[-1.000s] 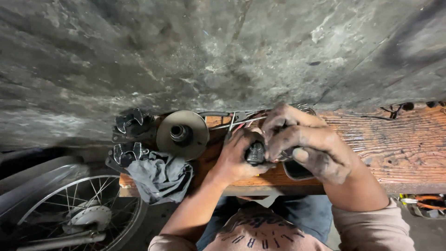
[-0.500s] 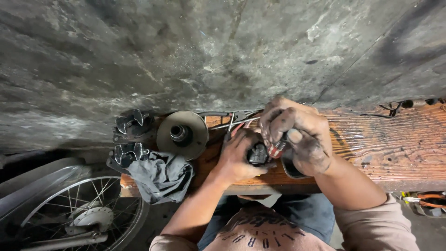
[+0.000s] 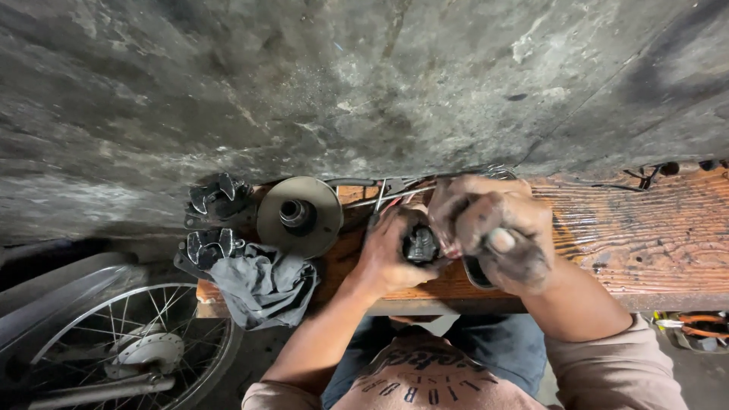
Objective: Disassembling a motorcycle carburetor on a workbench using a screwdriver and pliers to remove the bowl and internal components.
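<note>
My left hand (image 3: 391, 254) grips a small black metal part (image 3: 420, 244) over the near edge of a worn wooden bench (image 3: 645, 235). My right hand (image 3: 497, 231), black with grease, is curled close against the same part from the right, its fingers bent over it. What the right fingers hold is hidden; a dark ring-like edge (image 3: 472, 273) shows beneath that hand. A round grey metal pulley disc with a central hub (image 3: 299, 216) lies on the bench just left of my left hand.
A grey rag (image 3: 262, 282) hangs over the bench's left end beside two dark toothed metal parts (image 3: 216, 199) (image 3: 209, 244). Thin rods or pliers (image 3: 391, 190) lie behind my hands. A spoked wheel (image 3: 137, 353) stands lower left. A rough concrete wall (image 3: 364, 83) rises behind. Orange-handled tools (image 3: 695, 328) lie lower right.
My right hand has shifted and turned on the part, its fingers curling down over it. My left hand keeps its grip in nearly the same place.
</note>
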